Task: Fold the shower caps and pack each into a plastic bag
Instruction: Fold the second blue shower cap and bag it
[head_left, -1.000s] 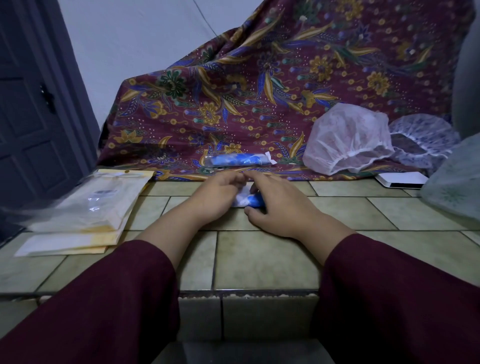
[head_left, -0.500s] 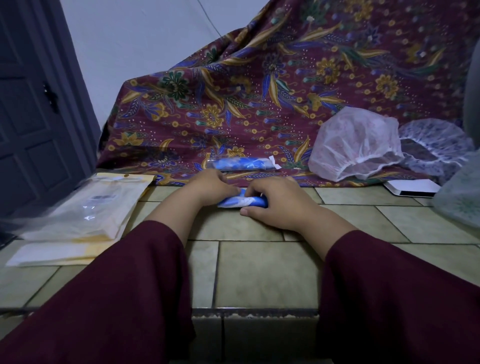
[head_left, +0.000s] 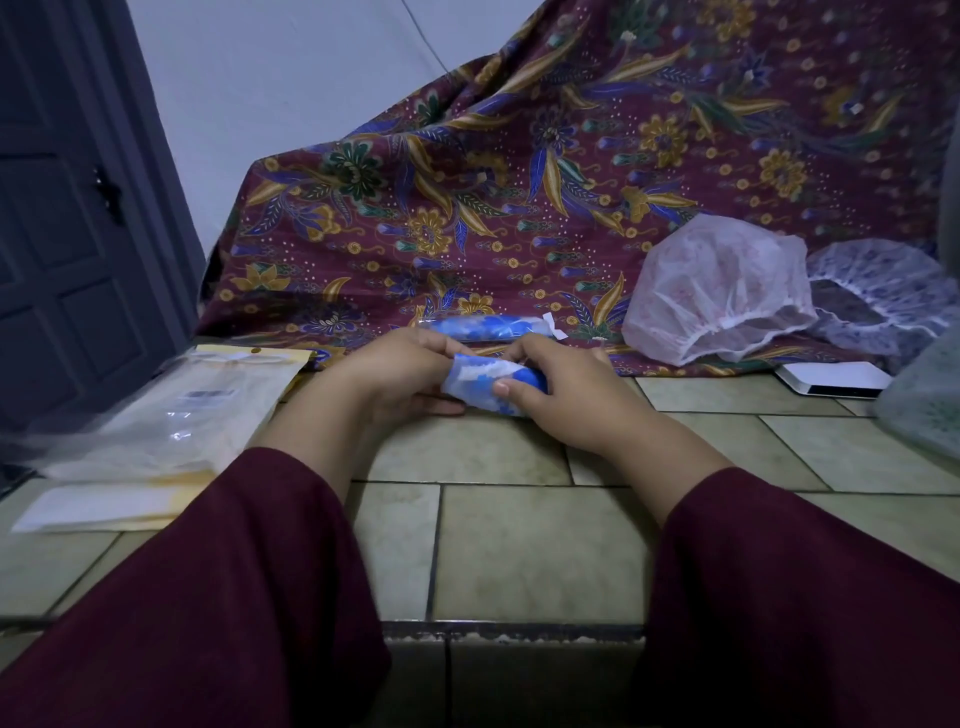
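A blue and white shower cap (head_left: 485, 387), rolled into a short tube, sits between my two hands just above the tiled ledge. My left hand (head_left: 400, 376) grips its left end, fingers curled under it. My right hand (head_left: 561, 392) grips its right part, thumb across the front. Behind them a second rolled blue cap in a clear plastic bag (head_left: 488, 327) lies on the patterned cloth. A stack of clear plastic bags (head_left: 176, 421) lies at the left. An unfolded pink cap (head_left: 719, 288) and a white-and-blue cap (head_left: 883, 291) rest at the right.
The maroon flowered cloth (head_left: 519, 182) drapes up behind the ledge. A flat white box (head_left: 831, 379) lies at the right, beside a pale green cap or bag (head_left: 930, 405) at the frame edge. A grey door (head_left: 67, 234) stands at the left. The ledge's front edge (head_left: 519, 631) drops off.
Both hands have raised the rolled cap slightly off the tiles and turned it, so more of the roll shows between them.
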